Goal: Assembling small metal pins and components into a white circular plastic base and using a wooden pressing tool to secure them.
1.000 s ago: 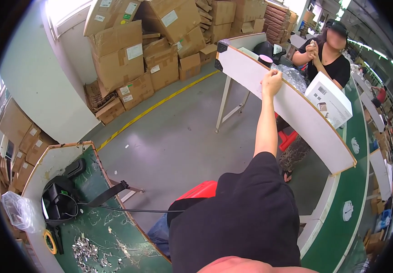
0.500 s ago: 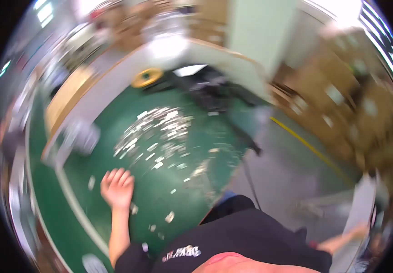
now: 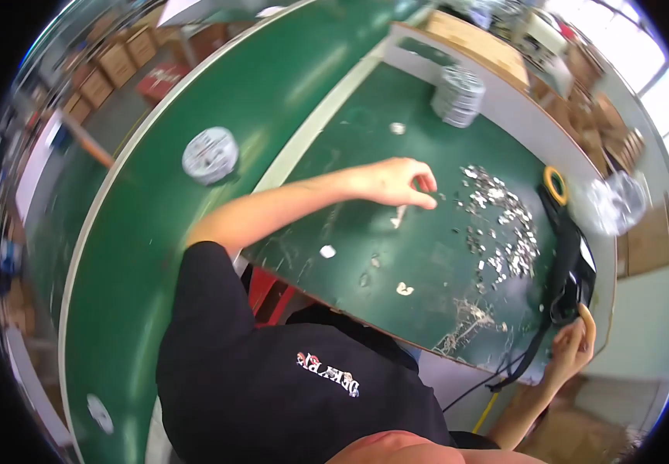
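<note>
My left hand [image 3: 400,183] reaches over the green bench [image 3: 334,282], its fingers curved and the thumb apart from them. Nothing shows in the gap between. Just right of it lies a spread of small shiny metal pieces [image 3: 508,224]. A small pale scrap [image 3: 398,216] lies below the hand. My right hand [image 3: 572,348] is at the bench's right edge, index finger stretched up beside a black object [image 3: 570,271] with a dangling strap; whether they touch, I cannot tell. A yellow ring-shaped roll [image 3: 555,185] stands at the black object's far end.
Grey round pieces are stacked [image 3: 458,97] in the bench's far corner. Another grey round item [image 3: 210,156] sits on the green belt [image 3: 288,100] at left. A low white wall [image 3: 512,124] borders the bench. A clear plastic bag [image 3: 613,203] hangs over it; cartons [image 3: 118,62] stand farther off.
My view has swung left, bringing the belt into sight. My left hand has come in over the bench near the metal pieces. My right hand has moved from far right to beside the black object.
</note>
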Demonstrator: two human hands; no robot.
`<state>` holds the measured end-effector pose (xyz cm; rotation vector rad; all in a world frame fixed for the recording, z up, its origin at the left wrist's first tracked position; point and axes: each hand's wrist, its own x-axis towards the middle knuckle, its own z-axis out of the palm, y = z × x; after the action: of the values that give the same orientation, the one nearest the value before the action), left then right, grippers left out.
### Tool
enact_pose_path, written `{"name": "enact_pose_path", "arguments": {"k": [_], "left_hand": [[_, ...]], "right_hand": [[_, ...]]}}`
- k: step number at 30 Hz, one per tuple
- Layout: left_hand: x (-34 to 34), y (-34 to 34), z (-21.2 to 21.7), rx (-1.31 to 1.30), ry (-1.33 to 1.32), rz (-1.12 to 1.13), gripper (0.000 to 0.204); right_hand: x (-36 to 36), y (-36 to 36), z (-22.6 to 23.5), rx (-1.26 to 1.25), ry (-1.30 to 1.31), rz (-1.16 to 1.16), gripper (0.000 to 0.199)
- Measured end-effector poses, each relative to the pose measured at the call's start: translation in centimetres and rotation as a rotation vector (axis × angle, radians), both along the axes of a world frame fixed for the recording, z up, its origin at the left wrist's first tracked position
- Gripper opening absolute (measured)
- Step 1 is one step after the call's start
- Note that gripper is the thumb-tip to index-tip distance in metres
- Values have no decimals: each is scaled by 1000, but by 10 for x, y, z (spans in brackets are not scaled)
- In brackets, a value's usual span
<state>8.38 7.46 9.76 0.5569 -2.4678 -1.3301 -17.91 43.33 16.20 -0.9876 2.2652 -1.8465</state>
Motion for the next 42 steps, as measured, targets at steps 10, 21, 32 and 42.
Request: {"name": "enact_pose_path", "arguments": {"k": [10, 21, 32, 42], "left_hand": [[307, -41, -22, -368, -830, 1077, 116], [155, 13, 31, -416, -203, 543, 99], [89, 53, 8, -476, -405, 351, 108], [24, 107, 8, -577, -154, -141, 115]], "right_hand": [[27, -108, -19, 143, 197, 593, 40], [34, -131, -22, 349, 154, 517, 15], [69, -257, -104, 621, 708, 555, 28], [48, -222, -56, 372, 239, 651, 19]]}}
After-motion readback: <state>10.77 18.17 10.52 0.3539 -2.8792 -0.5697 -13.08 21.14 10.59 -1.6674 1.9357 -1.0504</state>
